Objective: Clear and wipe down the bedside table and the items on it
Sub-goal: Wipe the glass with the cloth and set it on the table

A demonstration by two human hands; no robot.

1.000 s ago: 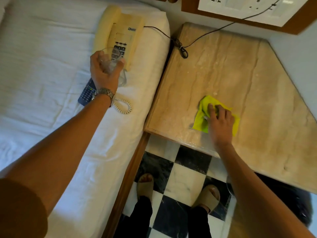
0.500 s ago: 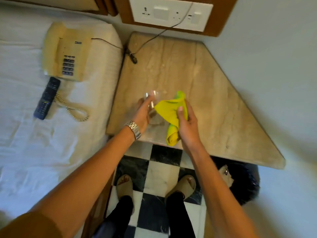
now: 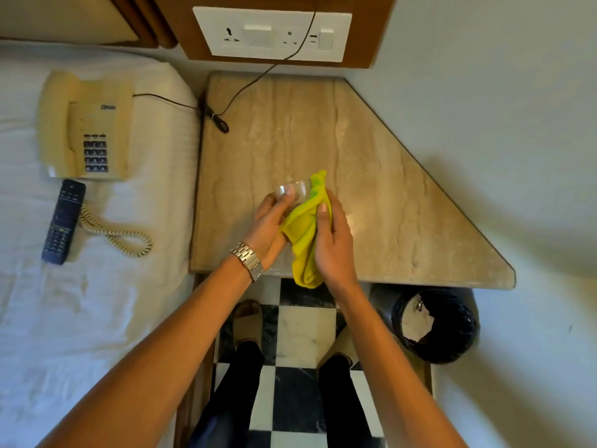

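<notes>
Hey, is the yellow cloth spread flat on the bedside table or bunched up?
Bunched up: the right hand grips the yellow cloth against the glass in the left hand, its end hanging loose.

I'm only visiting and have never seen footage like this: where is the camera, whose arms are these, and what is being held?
No machine here: a person wears a wide-angle camera on the head, looking down at their own arms and feet. The left hand grips a clear glass; the right hand holds a yellow cloth against it, above the stone-topped bedside table. A dark cable crosses the table's far corner. A telephone and a remote lie on the bed, left. A black bin stands by the table.
</notes>
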